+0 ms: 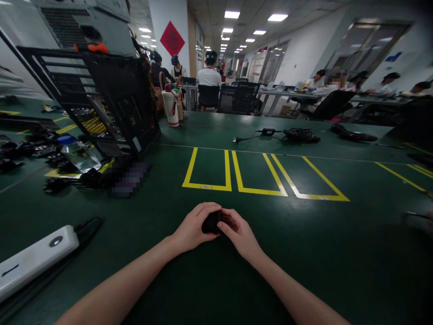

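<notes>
Both my hands meet over the green table (pixel 162 271), close around one small black object (pixel 211 222). My left hand (pixel 196 225) curls over its left side, with the thumb beneath. From the right, my right hand (pixel 237 228) grips it with bent fingers and the thumb on its near face. Fingers cover much of the object, so its kind cannot be told. Beyond my hands, yellow tape (pixel 207 186) marks out several box shapes on the table top.
At the left stand an open black computer case (pixel 125 104) and a clear bottle with a blue cap (pixel 79 153). A white device (pixel 37 257) with a cable lies near left. Paper cups (pixel 171 108) and a coiled black cable (pixel 299 135) are farther back. Several people sit beyond.
</notes>
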The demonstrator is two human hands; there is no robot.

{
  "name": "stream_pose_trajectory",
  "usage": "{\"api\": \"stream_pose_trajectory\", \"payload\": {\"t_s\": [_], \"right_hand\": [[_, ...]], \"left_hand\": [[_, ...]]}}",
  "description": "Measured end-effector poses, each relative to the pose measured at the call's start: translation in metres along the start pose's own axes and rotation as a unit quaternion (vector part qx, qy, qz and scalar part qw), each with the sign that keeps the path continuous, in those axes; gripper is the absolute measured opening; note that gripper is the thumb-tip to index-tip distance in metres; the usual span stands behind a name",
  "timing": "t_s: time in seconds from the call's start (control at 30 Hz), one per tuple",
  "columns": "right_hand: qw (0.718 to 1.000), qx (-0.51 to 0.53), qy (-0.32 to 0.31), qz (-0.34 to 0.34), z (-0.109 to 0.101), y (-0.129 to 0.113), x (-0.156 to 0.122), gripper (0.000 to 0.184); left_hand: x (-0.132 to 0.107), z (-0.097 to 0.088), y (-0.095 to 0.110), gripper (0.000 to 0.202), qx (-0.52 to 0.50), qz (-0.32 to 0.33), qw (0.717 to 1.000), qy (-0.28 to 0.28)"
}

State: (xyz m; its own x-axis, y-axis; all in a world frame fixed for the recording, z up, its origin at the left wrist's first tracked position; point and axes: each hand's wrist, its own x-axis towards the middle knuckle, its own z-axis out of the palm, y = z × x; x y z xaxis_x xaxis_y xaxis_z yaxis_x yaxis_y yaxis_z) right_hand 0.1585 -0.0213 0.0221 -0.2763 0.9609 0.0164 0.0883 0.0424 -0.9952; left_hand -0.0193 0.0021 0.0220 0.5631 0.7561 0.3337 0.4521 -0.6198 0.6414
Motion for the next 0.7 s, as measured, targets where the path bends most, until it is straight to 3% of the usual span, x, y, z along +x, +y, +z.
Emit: {"api": "stream_pose_trajectory", "payload": {"t_s": [0.4,0.53,0.7], "right_hand": [[0.999,0.019,-0.005,-0.038,0.000,0.012,0.002,0.021],[0.999,-0.034,-0.006,-0.033,0.000,0.007,0.000,0.029],[0.994,-0.082,-0.007,-0.075,0.000,0.007,-0.003,0.029]], "left_hand": [[-0.001,-0.002,-0.001,0.061,-0.010,0.015,1.000,0.008],[-0.001,-0.002,0.000,0.060,-0.018,0.012,1.000,0.005],[-0.002,-0.002,0.000,0.061,-0.021,0.007,1.000,-0.003]]}}
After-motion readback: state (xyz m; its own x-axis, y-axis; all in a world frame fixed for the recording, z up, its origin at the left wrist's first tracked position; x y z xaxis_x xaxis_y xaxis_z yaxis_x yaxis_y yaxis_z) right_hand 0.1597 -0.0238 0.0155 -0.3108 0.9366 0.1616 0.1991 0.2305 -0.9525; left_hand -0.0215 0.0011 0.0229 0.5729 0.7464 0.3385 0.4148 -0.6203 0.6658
